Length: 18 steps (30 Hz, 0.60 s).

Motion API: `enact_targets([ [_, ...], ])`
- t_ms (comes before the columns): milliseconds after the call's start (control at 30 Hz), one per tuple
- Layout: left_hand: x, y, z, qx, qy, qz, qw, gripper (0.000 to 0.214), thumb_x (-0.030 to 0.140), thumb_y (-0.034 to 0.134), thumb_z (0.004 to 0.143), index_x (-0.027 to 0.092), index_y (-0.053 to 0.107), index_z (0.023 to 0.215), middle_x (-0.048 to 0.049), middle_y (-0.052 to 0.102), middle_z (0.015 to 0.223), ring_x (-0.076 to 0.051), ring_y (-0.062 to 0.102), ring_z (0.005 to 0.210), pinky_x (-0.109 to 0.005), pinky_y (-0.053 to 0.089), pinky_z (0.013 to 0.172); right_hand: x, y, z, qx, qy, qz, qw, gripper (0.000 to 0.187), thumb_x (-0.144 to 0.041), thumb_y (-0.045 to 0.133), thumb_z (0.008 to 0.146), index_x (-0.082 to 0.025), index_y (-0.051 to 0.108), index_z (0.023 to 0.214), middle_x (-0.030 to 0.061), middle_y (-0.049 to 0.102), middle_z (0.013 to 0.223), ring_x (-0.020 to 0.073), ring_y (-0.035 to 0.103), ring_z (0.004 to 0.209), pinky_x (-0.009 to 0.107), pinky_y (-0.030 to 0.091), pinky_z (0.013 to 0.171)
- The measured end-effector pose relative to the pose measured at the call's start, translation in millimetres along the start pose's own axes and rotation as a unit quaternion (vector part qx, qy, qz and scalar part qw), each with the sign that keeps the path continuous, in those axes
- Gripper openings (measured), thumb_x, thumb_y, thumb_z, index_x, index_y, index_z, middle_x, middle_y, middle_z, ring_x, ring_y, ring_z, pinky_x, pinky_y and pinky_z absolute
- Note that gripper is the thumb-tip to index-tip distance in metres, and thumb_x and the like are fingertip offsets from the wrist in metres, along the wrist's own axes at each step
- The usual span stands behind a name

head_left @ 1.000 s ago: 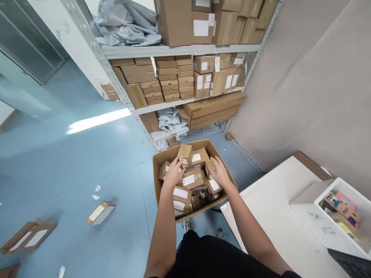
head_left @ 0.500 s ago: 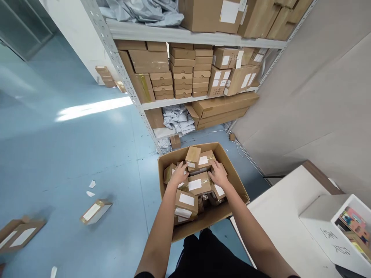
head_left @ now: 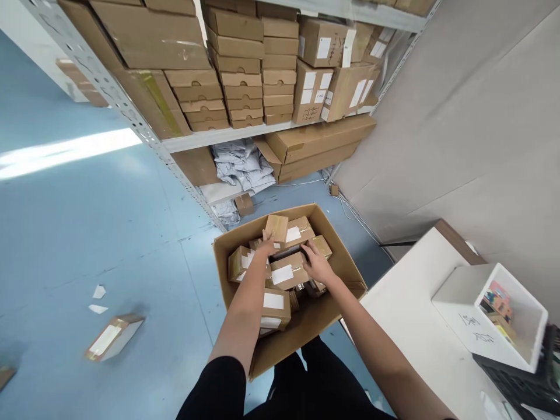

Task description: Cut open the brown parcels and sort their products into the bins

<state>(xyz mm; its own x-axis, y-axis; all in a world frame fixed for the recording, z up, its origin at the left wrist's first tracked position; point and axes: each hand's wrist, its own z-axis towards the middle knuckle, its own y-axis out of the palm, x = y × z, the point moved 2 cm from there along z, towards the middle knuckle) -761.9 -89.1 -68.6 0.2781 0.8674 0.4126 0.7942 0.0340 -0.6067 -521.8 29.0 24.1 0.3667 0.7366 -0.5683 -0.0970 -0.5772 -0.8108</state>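
A large open carton (head_left: 240, 354) stands in front of me, filled with several small taped cardboard boxes. Inside it, my left hand (head_left: 266, 246) reaches to the left side, fingers stretched toward a small box (head_left: 277, 225) and thumb apart. My right hand (head_left: 317, 266) curls its fingers over the right end of a cardboard box with a white label (head_left: 286, 273). Behind that box's far edge shows a dark strip (head_left: 286, 252); I cannot make out whether it is an object or a gap. Another labelled box (head_left: 298, 231) lies beyond, and one more (head_left: 275, 308) nearer me.
A metal shelf rack (head_left: 192, 140) full of cardboard boxes and grey plastic bags stands ahead. To the right, a white table (head_left: 406, 297) carries a white bin (head_left: 468, 303). A box (head_left: 114, 337) and paper scraps (head_left: 98, 298) lie on the blue floor at left.
My view has turned and moved closer to the shelf. My hands have shifted among the boxes, the right one now gripping the labelled box's end. A dark strip now shows behind that box.
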Motion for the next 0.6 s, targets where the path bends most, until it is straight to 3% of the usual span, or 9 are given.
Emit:
enact_targets([
  [67,-7,13.8,2,0.005,0.003,-0.009,1.0,0.107,0.034,0.084,0.077,0.036,0.029,0.168,-0.0061,-0.01,0.179,-0.046,0.012,0.163,-0.058,0.033,0.125,12,9,9,-0.018,0.02,0.012,1.0,0.076,-0.02,0.065,0.09,-0.018,0.041,0.162,0.0183,0.038,0.166,0.0292,0.038,0.154,0.047,0.038,0.124],
  [200,-24,41.7,-8,0.068,0.033,-0.068,0.995,0.1,0.027,0.082,0.075,0.036,0.037,0.164,-0.0074,0.001,0.18,-0.044,0.019,0.162,-0.058,0.036,0.123,27,41,48,-0.065,0.063,0.039,0.995,0.087,-0.017,0.067,0.085,-0.021,0.035,0.166,0.0173,0.044,0.164,0.0284,0.049,0.147,0.045,0.041,0.121],
  [267,-29,52.4,-16,0.091,0.044,-0.109,0.989,0.099,0.021,0.08,0.072,0.033,0.041,0.162,-0.0102,0.008,0.179,-0.042,0.024,0.161,-0.057,0.037,0.122,24,64,71,-0.084,0.067,0.068,0.992,0.094,-0.015,0.067,0.082,-0.023,0.03,0.168,0.0156,0.046,0.163,0.0272,0.056,0.141,0.044,0.044,0.118],
  [367,-32,60.2,-27,0.127,0.078,-0.186,0.971,0.097,0.013,0.076,0.069,0.023,0.046,0.161,-0.0142,0.022,0.177,-0.034,0.027,0.161,-0.046,0.037,0.125,10,98,93,-0.103,0.059,0.127,0.985,0.1,-0.013,0.064,0.079,-0.023,0.024,0.17,0.0129,0.053,0.16,0.0238,0.062,0.132,0.043,0.047,0.115],
  [467,-33,60.2,-37,0.162,0.099,-0.234,0.953,0.094,0.006,0.068,0.072,0.016,0.043,0.162,-0.0146,0.034,0.172,-0.029,0.028,0.161,-0.039,0.032,0.129,-1,117,94,-0.082,0.05,0.169,0.981,0.099,-0.007,0.057,0.077,-0.023,0.025,0.169,0.0088,0.06,0.153,0.0197,0.062,0.132,0.043,0.044,0.118],
  [600,-29,58.3,-52,0.189,0.123,-0.258,0.94,0.087,0.004,0.062,0.076,0.017,0.045,0.161,-0.0131,0.041,0.168,-0.027,0.041,0.154,-0.038,0.034,0.129,3,114,79,-0.016,0.034,0.155,0.987,0.091,-0.003,0.051,0.077,-0.024,0.039,0.164,0.007,0.068,0.143,0.0191,0.064,0.13,0.04,0.047,0.115],
])
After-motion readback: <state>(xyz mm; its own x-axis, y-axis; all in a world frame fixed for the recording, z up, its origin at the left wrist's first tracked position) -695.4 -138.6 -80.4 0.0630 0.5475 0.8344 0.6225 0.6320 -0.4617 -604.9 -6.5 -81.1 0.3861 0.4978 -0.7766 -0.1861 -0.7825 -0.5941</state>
